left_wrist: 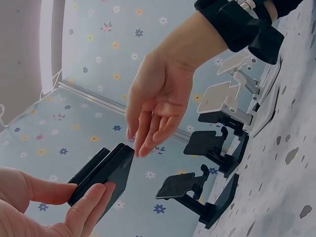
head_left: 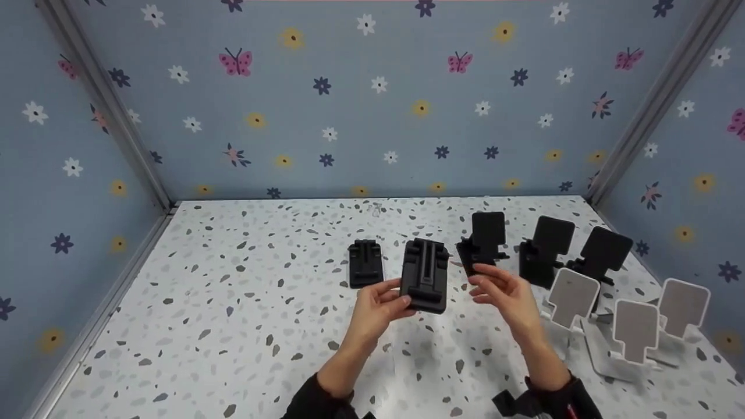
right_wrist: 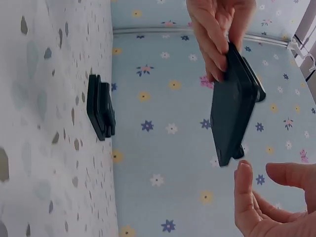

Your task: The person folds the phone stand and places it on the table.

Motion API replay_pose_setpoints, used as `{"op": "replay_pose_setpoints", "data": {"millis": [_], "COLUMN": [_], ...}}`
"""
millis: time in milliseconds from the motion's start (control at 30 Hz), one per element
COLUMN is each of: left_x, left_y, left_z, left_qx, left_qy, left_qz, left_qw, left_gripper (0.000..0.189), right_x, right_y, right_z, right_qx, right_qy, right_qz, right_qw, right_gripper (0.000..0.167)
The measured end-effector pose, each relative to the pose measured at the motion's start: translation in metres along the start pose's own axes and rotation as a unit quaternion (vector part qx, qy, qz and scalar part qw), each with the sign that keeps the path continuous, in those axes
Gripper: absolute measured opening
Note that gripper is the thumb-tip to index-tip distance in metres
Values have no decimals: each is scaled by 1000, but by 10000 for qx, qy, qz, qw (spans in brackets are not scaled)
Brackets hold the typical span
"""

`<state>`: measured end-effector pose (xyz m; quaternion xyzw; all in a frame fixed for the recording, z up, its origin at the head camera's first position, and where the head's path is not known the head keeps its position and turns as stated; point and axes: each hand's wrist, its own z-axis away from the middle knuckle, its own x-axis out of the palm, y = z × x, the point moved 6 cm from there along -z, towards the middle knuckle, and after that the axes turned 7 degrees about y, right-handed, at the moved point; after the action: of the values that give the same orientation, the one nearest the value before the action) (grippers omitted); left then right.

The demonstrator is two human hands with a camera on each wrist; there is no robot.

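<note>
A folded black phone stand [head_left: 428, 273] is pinched by its lower left edge in my left hand [head_left: 375, 311], held above the table. In the left wrist view the thumb lies on one face of the folded stand [left_wrist: 106, 177] and the fingers on the other. My right hand [head_left: 509, 299] hovers to its right, holding nothing, thumb and fingers apart. The right wrist view shows a small gap between the right fingertips [right_wrist: 243, 170] and the stand [right_wrist: 232, 108]. Another folded black phone stand [head_left: 365, 265] lies on the table, behind the left hand.
Three unfolded black phone stands [head_left: 552, 235] stand at the right rear of the speckled table [head_left: 233, 302]. In front of them are three unfolded white phone stands [head_left: 636, 331]. Patterned blue panels [head_left: 372, 116] enclose the table at the back and both sides.
</note>
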<state>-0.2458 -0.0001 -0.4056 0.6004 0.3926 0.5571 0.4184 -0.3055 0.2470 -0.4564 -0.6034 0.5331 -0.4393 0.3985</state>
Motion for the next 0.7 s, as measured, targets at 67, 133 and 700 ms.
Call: {"op": "replay_pose_setpoints", "data": {"millis": [67,133,700], "left_x": [-5,-11,-101], "left_y": [0,0,-4], "left_z": [-3,-6,-34], "left_qx": [13,-4,-381], "left_qy": [102,228,1800], "left_qz": [-29,-66,-828], "left_qw": [9999,9997,9794], "left_gripper": [44,44,38], "right_x": [-41,-78,-104], "right_y": [29,46,-135], "right_z": [-12,-21,31], "right_qx": [-213,-307,235], "right_qy": [15,371,3113], "right_qz": [-103,57,4403], "right_qw": [9997,9988,8418], "right_gripper": [33,33,40]}}
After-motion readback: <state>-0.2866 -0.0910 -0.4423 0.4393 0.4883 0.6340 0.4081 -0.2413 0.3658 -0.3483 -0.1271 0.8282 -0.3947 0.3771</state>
